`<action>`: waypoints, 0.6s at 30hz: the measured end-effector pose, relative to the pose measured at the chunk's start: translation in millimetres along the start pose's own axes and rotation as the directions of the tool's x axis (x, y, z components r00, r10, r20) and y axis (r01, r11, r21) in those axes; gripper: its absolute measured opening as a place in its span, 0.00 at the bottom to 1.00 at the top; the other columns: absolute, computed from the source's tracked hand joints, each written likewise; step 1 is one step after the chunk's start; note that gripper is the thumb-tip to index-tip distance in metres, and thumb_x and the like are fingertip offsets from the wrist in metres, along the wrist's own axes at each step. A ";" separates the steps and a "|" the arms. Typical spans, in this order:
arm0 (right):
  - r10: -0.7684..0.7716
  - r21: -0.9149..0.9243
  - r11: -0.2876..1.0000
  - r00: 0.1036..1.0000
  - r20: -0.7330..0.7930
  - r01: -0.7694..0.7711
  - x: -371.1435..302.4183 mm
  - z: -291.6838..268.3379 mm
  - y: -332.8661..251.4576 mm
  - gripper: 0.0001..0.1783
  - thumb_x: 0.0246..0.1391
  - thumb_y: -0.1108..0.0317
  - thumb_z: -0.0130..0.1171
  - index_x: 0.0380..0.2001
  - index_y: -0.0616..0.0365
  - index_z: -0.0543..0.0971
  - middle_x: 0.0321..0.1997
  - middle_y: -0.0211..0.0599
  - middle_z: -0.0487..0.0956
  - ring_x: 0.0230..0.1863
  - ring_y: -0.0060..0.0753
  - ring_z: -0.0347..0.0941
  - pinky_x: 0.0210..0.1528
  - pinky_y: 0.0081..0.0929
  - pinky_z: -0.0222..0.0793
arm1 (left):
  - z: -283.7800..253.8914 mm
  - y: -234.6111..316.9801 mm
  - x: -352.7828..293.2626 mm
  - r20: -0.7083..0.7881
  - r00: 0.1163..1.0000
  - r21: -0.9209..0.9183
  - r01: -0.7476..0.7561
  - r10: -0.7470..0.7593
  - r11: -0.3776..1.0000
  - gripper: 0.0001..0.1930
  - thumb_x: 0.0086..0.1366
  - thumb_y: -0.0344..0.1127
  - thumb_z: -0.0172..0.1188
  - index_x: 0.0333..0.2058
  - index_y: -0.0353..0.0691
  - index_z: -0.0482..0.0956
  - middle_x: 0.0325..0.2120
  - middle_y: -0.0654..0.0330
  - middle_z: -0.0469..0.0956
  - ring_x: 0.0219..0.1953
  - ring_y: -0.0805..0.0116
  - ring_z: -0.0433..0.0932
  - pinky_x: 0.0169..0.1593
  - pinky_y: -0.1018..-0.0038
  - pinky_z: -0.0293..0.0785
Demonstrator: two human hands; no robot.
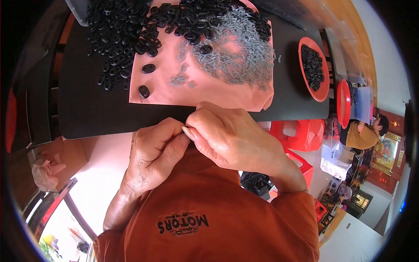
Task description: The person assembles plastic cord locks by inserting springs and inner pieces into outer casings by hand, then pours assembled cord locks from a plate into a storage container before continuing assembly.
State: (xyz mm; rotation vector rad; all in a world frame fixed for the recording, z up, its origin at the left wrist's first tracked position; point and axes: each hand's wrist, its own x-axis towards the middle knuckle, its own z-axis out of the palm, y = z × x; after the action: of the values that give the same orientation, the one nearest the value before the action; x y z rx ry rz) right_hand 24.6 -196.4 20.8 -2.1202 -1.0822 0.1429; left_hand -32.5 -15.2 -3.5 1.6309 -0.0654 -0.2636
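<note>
At the near edge of the table, in front of my chest, both hands meet with their fingertips together. My left hand (156,153) is closed in a pinch, thumb against forefinger. Thumb and curled fingers of my right hand (233,136) press in against the same spot. Whatever lies between the fingertips is hidden. Just beyond them a pink sheet (203,97) carries a heap of small, slim, clear-grey pieces (238,59) resembling springs. Black oval two-hole pieces (115,32), which look like cord locks, are heaped at the far left. Two single ovals (148,68) rest near the sheet's left edge.
The black table (94,109) bears a red bowl (321,94) of small black parts at its right end. Another red bowl (344,105) stands beyond it. Red plastic stools (307,133) are below the table's right side. Another person (363,136) sits far right.
</note>
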 end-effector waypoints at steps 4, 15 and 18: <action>0.026 0.057 0.998 0.999 0.028 -0.027 2.3 2.5 3.2 0.09 0.50 0.79 0.59 0.33 0.61 0.69 0.26 0.41 0.71 0.22 0.45 0.70 0.24 0.37 0.65 | -0.5 -3.3 1.4 -0.042 0.999 -0.074 0.020 -0.023 0.997 0.01 0.58 0.23 0.57 0.29 0.32 0.75 0.19 0.56 0.73 0.20 0.67 0.72 0.27 0.74 0.67; -0.048 0.062 0.997 0.997 -0.065 0.052 18.3 -1.0 8.3 0.08 0.48 0.75 0.58 0.30 0.60 0.70 0.27 0.40 0.71 0.25 0.45 0.72 0.24 0.37 0.69 | -9.4 8.4 18.2 -0.128 0.972 0.138 -0.179 0.197 0.974 0.01 0.54 0.20 0.55 0.27 0.32 0.73 0.18 0.56 0.70 0.17 0.65 0.69 0.23 0.73 0.66; -0.089 -0.075 0.994 0.995 -0.049 0.085 33.6 -25.2 20.7 0.07 0.51 0.81 0.57 0.35 0.65 0.75 0.29 0.41 0.73 0.25 0.38 0.72 0.25 0.31 0.67 | -14.9 3.3 20.1 -0.097 0.965 0.136 -0.229 0.243 0.964 0.01 0.54 0.20 0.54 0.25 0.32 0.73 0.17 0.56 0.69 0.17 0.66 0.68 0.23 0.74 0.65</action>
State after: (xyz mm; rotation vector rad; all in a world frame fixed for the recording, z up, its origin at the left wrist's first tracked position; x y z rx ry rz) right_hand 69.8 -193.5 32.8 -2.1253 -1.1625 0.0066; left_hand -9.5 -5.0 -2.0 1.7397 -0.1927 0.0172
